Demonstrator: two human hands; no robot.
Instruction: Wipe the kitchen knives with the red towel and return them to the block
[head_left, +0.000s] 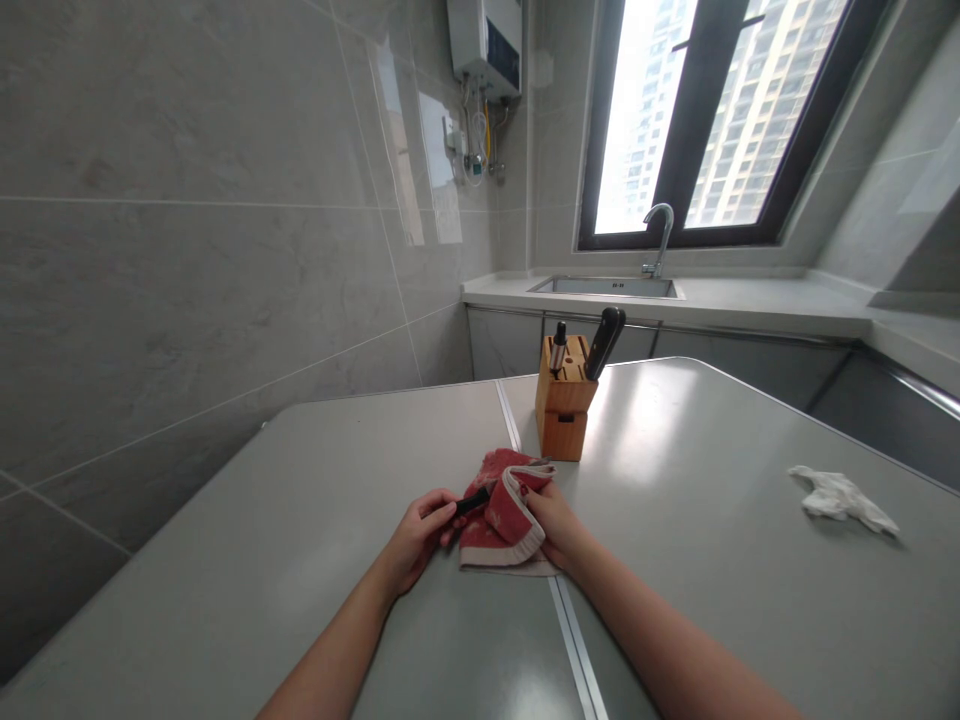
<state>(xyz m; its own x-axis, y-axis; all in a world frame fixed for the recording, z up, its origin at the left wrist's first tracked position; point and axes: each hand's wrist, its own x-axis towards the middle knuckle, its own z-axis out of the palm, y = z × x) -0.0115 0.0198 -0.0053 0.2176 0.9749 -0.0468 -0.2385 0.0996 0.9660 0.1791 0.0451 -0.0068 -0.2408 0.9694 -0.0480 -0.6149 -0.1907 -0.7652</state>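
My left hand (pixel 421 535) is closed around the black handle of a knife (pixel 472 502). A red towel (pixel 501 530) with a pale border is folded over most of its blade; a thin grey tip seems to show at the far side. My right hand (pixel 553 520) grips the towel from the right, its fingers partly hidden by the folds. Just beyond the towel, a wooden knife block (pixel 564 435) stands upright. In its slots are a large black-handled knife (pixel 604 343) and a slimmer tool with a dark handle (pixel 558 350).
A crumpled white cloth (pixel 844 500) lies on the right of the grey table (pixel 315 480). A metal strip (pixel 574 640) runs along the table's middle. Behind stand a counter with a sink (pixel 607 287) and faucet (pixel 661 235); a tiled wall rises at left.
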